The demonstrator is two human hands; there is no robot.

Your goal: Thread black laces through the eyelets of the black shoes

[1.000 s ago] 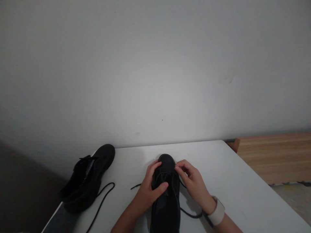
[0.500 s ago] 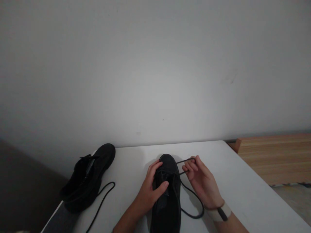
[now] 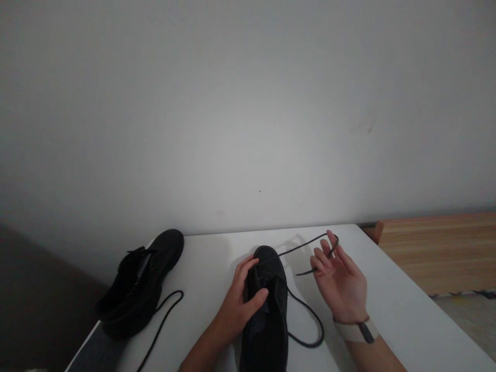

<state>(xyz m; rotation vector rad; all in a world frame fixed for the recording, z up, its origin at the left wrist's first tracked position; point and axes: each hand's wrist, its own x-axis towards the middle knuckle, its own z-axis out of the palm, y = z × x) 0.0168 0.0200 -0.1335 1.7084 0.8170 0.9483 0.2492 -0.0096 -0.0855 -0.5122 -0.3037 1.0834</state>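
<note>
A black shoe (image 3: 267, 320) stands on the white table (image 3: 387, 310), toe pointing away from me. My left hand (image 3: 240, 305) grips its upper, thumb across the tongue and fingers round the left side. My right hand (image 3: 343, 281) is raised to the right of the shoe, palm up, fingers loosely spread. A black lace (image 3: 300, 249) runs taut from the shoe's eyelets and loops round those fingertips. Its slack part curves on the table right of the shoe.
A second black shoe (image 3: 141, 281) lies at the table's left corner, its loose lace (image 3: 163, 320) trailing toward me. A grey wall rises behind the table. A wooden surface (image 3: 437, 248) lies to the right. A pale band is on my right wrist.
My right hand left the shoe's toe and drew the lace out to the right and upward. Its fingers went from a pinch to spread. My left hand stayed put.
</note>
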